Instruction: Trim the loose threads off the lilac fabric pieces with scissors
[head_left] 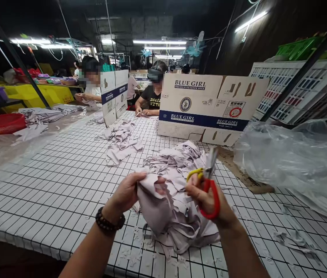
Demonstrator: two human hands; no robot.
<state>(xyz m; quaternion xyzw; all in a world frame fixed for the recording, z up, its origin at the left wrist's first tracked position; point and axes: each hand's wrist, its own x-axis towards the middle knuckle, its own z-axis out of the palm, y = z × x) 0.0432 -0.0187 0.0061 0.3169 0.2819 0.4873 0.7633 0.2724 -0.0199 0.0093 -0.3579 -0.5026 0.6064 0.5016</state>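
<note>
My left hand (128, 191) pinches the top edge of a pale lilac fabric piece (154, 208), held up over the table. My right hand (205, 199) grips red and yellow scissors (209, 181), blades pointing up and away, just right of that piece. Straps and loose ends of the fabric hang down between my hands. Behind them lies a heap of the same lilac fabric pieces (177, 162) on the white gridded table (65, 173).
An opened Blue Girl cardboard box (209, 108) stands behind the heap. Crumpled clear plastic (290, 158) lies at the right. Another fabric pile (121, 141) and a second box (114, 94) sit farther back. Two people work across the table. A red basin (0, 123) is at left.
</note>
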